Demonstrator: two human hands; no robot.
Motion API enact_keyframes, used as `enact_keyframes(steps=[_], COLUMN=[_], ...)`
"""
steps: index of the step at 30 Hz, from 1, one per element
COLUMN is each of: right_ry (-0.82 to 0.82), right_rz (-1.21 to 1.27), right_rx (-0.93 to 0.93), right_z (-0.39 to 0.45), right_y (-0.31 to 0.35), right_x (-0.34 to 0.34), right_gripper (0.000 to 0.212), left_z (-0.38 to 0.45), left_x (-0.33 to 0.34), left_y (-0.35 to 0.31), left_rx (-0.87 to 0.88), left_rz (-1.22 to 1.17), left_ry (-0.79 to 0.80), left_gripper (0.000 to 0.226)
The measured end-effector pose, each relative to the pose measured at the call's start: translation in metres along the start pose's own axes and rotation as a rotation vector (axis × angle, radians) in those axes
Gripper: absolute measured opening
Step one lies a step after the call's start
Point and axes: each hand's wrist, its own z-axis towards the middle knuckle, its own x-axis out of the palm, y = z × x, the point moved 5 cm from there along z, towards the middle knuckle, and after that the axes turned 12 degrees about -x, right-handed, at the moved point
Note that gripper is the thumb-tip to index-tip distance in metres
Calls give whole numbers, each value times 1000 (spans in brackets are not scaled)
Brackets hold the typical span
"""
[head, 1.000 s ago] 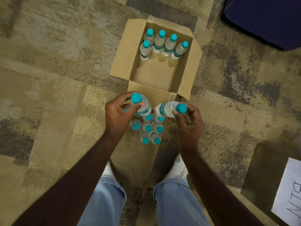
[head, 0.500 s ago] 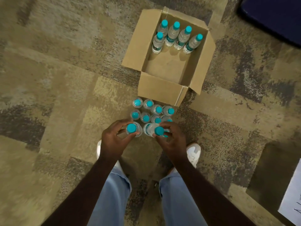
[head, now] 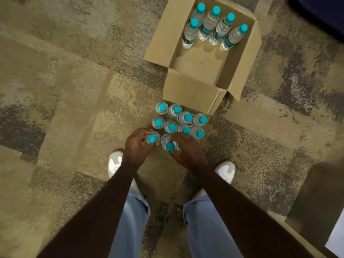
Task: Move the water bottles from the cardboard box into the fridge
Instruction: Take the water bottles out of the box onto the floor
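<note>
An open cardboard box (head: 188, 90) sits on the carpet with several teal-capped water bottles (head: 214, 28) standing in its far end. Just in front of the box, a cluster of several more bottles (head: 176, 121) stands upright on the floor. My left hand (head: 136, 146) grips one bottle (head: 152, 139) at the cluster's near left corner. Beside it, my right hand (head: 188, 151) grips another bottle (head: 169, 145), which leans a little toward me. Both bottles are down among the cluster. No fridge is in view.
My two white shoes (head: 114, 164) stand just behind the cluster on the patterned carpet. A dark blue object (head: 323, 12) fills the top right corner. A white sheet (head: 337, 237) lies at the lower right edge.
Both hands came down from beside the box's near flap with a bottle each and lowered them at the near side of the floor cluster. The view shifted so the box sits farther up and right.
</note>
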Motion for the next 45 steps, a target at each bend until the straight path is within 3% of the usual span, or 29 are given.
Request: enact_keyframes(steps=[11, 25, 37, 45], right_ry=[83, 36, -84, -294], right_rz=[-230, -371, -165, 31], right_rx=[-40, -42, -20, 76], right_z=[11, 5, 4, 32], right_y=[-18, -16, -21, -38], right_x=[27, 32, 7, -26], right_gripper=[42, 46, 43, 35], left_z=[10, 19, 6, 15], left_x=[30, 39, 28, -4], left_y=[31, 30, 29, -15], left_rx=[-7, -23, -43, 86], left_rz=[98, 134, 72, -173], left_ry=[-28, -8, 36, -206], left_gripper=[28, 32, 47, 29])
